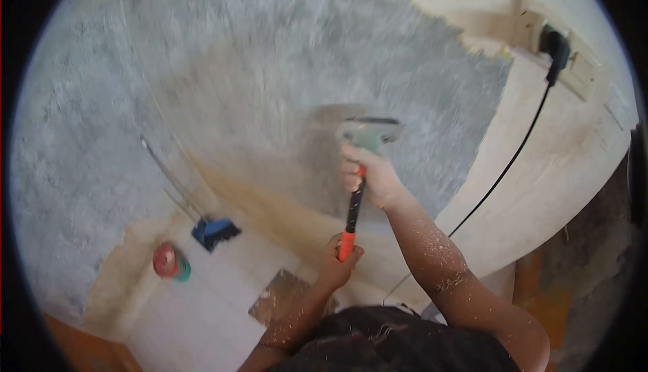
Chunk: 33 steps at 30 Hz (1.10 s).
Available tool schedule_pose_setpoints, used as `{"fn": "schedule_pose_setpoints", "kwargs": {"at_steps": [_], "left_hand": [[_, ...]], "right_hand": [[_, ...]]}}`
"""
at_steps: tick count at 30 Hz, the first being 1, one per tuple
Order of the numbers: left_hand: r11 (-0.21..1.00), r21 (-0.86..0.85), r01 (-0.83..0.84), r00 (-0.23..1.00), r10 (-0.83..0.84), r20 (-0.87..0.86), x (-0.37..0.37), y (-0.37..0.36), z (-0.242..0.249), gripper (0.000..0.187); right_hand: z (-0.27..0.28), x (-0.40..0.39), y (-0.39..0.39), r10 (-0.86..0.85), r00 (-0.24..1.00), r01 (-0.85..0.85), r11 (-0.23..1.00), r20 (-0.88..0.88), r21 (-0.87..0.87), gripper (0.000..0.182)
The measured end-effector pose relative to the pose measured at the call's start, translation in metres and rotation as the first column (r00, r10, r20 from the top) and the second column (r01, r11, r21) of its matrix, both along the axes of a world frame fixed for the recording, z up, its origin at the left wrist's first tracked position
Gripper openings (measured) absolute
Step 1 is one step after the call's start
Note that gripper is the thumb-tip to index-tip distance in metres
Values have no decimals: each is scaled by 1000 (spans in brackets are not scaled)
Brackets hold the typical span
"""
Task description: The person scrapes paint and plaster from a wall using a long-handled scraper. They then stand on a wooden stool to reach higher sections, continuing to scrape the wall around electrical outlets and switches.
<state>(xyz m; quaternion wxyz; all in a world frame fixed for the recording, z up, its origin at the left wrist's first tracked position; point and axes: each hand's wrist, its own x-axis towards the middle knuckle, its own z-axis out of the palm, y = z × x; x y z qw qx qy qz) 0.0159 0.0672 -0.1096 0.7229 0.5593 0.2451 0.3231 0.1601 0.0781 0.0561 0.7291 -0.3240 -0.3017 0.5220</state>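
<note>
A wall scraper (370,129) with a pale green head and a black-and-orange handle is held against or close over the grey, stripped wall (263,82). My right hand (370,176) is closed round the upper handle, just below the head. Lower down, my left hand (337,264) wraps the orange end of the handle. Motion blurs the scraper head and the right hand. Pale flakes cling to my right forearm (432,257).
A black plug (555,48) sits in the wall socket (526,28), its cable (507,169) hanging down. Cream paint (513,136) borders the grey area. A blue broom (214,231), a red container (165,261) and a brown square (280,294) are at floor level.
</note>
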Motion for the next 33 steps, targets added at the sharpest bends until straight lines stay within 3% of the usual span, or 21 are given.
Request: {"fn": "schedule_pose_setpoints", "kwargs": {"at_steps": [1, 2, 4, 6, 8, 10, 11, 13, 16, 18, 20, 23, 25, 26, 28, 29, 30, 32, 33], "left_hand": [[1000, -8, -19, 988, 17, -153, -10, -5, -34, 26], [997, -59, -40, 983, 29, -181, -25, -11, -52, 26], [992, 75, -106, 862, 129, -491, -52, -13, -72, 17], [979, 21, -204, 832, 184, -523, -79, -15, -73, 18], [956, -14, -294, 799, 238, -552, -104, -18, -80, 20], [925, -119, -361, 894, 307, -325, -125, -22, -92, 21], [908, -154, -389, 880, 317, -355, -128, -26, -85, 21], [922, 16, -387, 773, 334, -540, -139, -29, -93, 21], [909, 96, -405, 692, 373, -618, -162, -34, -144, 32], [900, 100, -423, 671, 386, -634, -178, -41, -188, 29], [894, 107, -436, 649, 394, -651, -187, -48, -199, 27], [930, 110, -351, 617, 318, -720, -197, -52, -204, 35], [991, 106, -82, 496, 133, -858, -206, -53, -226, 36], [992, 95, -82, 483, 123, -867, -210, -55, -236, 36], [966, 258, 7, 537, 214, -816, -214, -50, -235, 38], [991, 81, -105, 604, 128, -786, -216, -52, -235, 42], [993, 71, -90, 597, 111, -794, -216, -47, -227, 42], [964, -266, -13, 365, -243, -899, -216, -28, -216, 46], [957, -287, 29, 374, -277, -885, -219, -21, -218, 48]], "right_hand": [[-24, -14, 4, 43, 996, -32, 992, 85, -121, 14], [-51, -26, 6, 105, 981, -64, 968, 163, -241, 14], [-109, -38, 18, 169, 969, -108, 944, 178, -311, 14], [-161, -58, 31, 225, 927, -92, 913, 302, -396, 11], [-182, -94, 24, 255, 928, -91, 862, 271, -499, 13], [-215, -120, 26, 311, 921, -108, 784, 236, -612, 17], [-220, -123, 27, 410, 889, -191, 738, 205, -648, 16], [-251, -135, 30, 432, 892, -240, 706, 136, -667, 15], [-286, -161, 33, 448, 894, -312, 666, 28, -678, 15], [-321, -176, 34, 387, 921, -270, 549, -46, -791, 13], [-337, -183, 31, 388, 918, -269, 467, -78, -842, 22], [-382, -181, 26, 412, 903, -299, 407, -119, -863, 19], [-401, -177, 20, 435, 895, -266, 345, -98, -900, 13], [-412, -176, 17, 434, 893, -281, 334, -117, -900, 13], [-429, -176, 16, 419, 892, -311, 294, -171, -904, 8], [-438, -177, 12, 407, 894, -321, 283, -190, -904, 8], [-438, -177, 10, 411, 897, -292, 274, -162, -916, 7], [-441, -175, 8, 395, 909, -256, 275, -134, -927, 6], [-446, -175, 6, 374, 917, -253, 275, -139, -928, 7]]}}
